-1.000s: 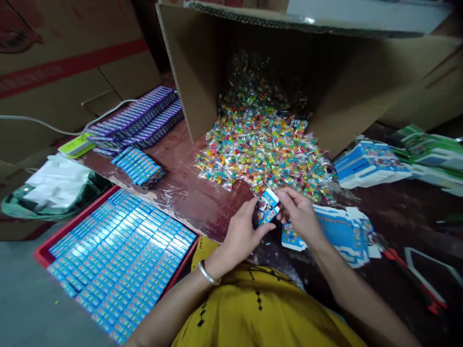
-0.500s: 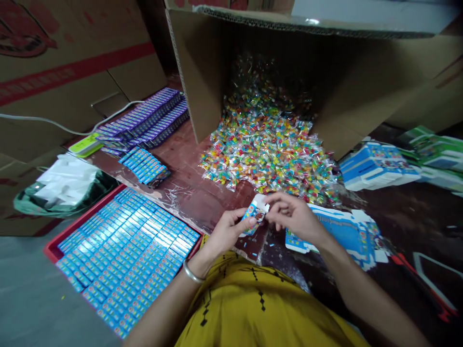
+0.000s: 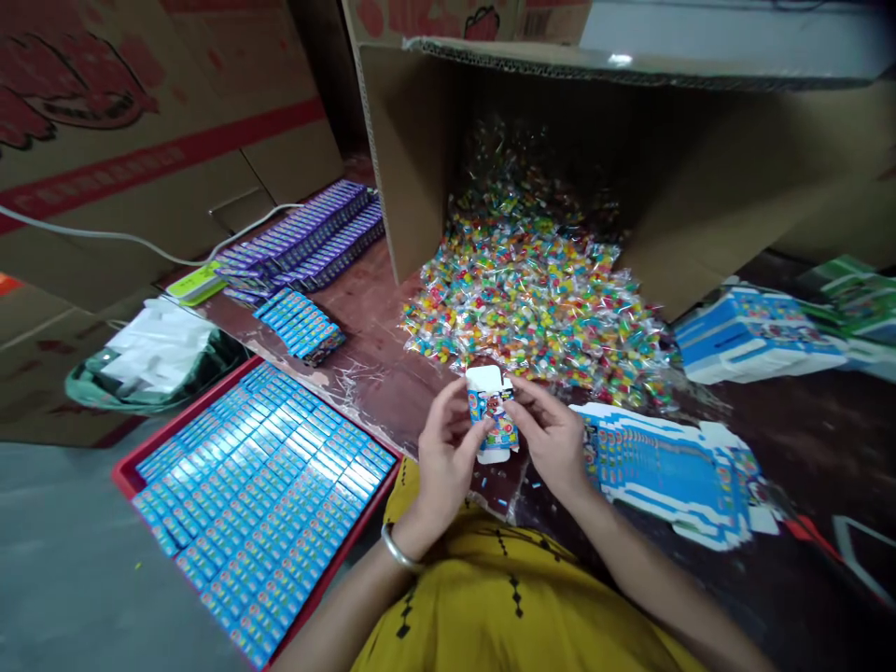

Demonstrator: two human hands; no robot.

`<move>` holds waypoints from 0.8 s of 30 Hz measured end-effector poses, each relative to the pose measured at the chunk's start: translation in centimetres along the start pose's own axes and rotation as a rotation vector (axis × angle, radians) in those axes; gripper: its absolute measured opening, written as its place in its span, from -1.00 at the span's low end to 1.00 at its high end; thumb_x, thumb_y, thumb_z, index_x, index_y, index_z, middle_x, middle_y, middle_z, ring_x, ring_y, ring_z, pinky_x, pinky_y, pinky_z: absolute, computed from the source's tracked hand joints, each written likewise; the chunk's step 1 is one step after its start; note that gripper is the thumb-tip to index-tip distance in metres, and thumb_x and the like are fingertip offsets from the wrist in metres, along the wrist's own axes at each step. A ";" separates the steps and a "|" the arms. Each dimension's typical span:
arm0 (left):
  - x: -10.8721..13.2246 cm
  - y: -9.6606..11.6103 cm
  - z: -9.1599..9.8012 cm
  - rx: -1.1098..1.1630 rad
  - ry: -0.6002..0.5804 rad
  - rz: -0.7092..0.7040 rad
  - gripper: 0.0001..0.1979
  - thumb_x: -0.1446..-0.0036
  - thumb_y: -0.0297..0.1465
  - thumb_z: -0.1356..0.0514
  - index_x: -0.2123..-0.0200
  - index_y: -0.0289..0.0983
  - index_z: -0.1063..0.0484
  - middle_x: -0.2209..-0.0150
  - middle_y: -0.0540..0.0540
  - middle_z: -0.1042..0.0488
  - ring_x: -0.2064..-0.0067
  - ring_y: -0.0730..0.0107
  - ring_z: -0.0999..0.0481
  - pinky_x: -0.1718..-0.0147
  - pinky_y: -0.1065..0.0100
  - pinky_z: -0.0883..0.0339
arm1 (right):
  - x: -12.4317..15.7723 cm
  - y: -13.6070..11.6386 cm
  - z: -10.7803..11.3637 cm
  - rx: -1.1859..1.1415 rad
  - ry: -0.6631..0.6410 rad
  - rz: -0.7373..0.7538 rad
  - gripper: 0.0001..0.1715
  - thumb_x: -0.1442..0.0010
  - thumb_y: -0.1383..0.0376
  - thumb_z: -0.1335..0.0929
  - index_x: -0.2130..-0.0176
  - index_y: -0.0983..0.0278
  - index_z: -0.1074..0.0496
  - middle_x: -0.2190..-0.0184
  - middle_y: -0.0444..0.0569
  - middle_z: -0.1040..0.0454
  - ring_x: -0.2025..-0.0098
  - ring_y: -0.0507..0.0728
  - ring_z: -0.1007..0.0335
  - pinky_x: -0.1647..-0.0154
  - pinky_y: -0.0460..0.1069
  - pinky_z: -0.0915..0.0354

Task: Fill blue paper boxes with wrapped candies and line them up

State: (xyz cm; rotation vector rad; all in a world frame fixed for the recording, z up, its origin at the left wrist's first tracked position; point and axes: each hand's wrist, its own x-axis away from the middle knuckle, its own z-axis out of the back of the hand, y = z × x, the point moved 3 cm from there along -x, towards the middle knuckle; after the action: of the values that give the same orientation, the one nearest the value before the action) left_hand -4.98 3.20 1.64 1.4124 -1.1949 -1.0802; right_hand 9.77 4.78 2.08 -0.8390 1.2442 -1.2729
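Note:
Both hands hold one small blue printed carton [image 3: 491, 418] upright in front of me, its white top flap open. My left hand [image 3: 442, 457] pinches its left side and my right hand [image 3: 550, 434] grips its right side. Just beyond it lies a heap of small colourful wrapped candy packets [image 3: 539, 299] spilling out of a big cardboard box [image 3: 413, 159] tipped on its side. To the right of my right hand is a fanned stack of flat unfolded blue cartons [image 3: 665, 462].
A red tray [image 3: 126, 474] packed with rows of blue cartons sits at my left. Behind it are a short row of blue cartons [image 3: 301, 325], purple boxes [image 3: 308, 233], a green bag with white contents [image 3: 158, 359] and a white cable. More blue and green carton stacks [image 3: 763, 331] lie at right.
The carton has turned from tilted to upright between my hands, with its top flap now showing open. My view has shifted, so everything sits a little further right and lower.

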 end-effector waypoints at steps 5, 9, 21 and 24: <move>0.1 0.3 0.6 -0.097 -0.215 0.034 -0.56 -0.21 -0.34 -0.19 -0.16 -0.19 -0.28 0.13 -0.09 -0.49 0.23 0.41 -0.47 0.23 0.41 -0.38 | 0.3 0.4 -0.6 0.069 -0.015 0.083 -0.68 -0.21 0.20 -0.38 0.02 0.14 -0.49 0.25 -0.03 -0.50 0.32 0.11 -0.41 0.30 -0.01 -0.37; 0.1 0.6 0.9 -0.055 -0.364 0.102 -0.70 -0.22 -0.34 -0.17 -0.02 -0.24 -0.33 0.22 -0.07 -0.49 0.19 0.35 -0.48 0.18 0.38 -0.36 | 0.0 -0.1 -0.4 0.141 -0.112 0.141 -0.90 -0.22 0.23 -0.37 0.30 0.19 -0.47 0.29 -0.04 -0.44 0.27 0.12 -0.41 0.25 0.00 -0.34; 0.5 0.8 1.6 0.094 -0.245 0.132 -0.75 -0.18 -0.40 -0.21 0.13 -0.21 -0.20 0.27 -0.02 -0.40 0.32 0.49 -0.45 0.34 0.48 -0.30 | -1.7 -1.3 -1.1 -0.174 -0.344 -0.037 -0.71 -0.08 0.14 -0.47 0.43 0.21 -0.33 0.38 -0.08 -0.43 0.29 0.11 -0.40 0.22 0.01 -0.37; 0.5 1.0 2.0 0.060 -0.237 0.114 -0.75 -0.19 -0.41 -0.21 0.12 -0.21 -0.21 0.22 -0.03 -0.41 0.25 0.45 -0.48 0.26 0.44 -0.34 | -2.1 -1.3 -1.0 -0.162 -0.420 -0.199 -0.72 -0.04 0.14 -0.50 0.36 0.23 -0.41 0.37 -0.08 -0.47 0.32 0.10 -0.41 0.24 0.00 -0.36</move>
State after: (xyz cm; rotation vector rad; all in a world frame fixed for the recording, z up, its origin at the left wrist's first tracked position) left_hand -7.00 2.41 2.27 1.2695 -1.4702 -1.1636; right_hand 8.79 6.80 3.51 -1.2994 0.9492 -1.0842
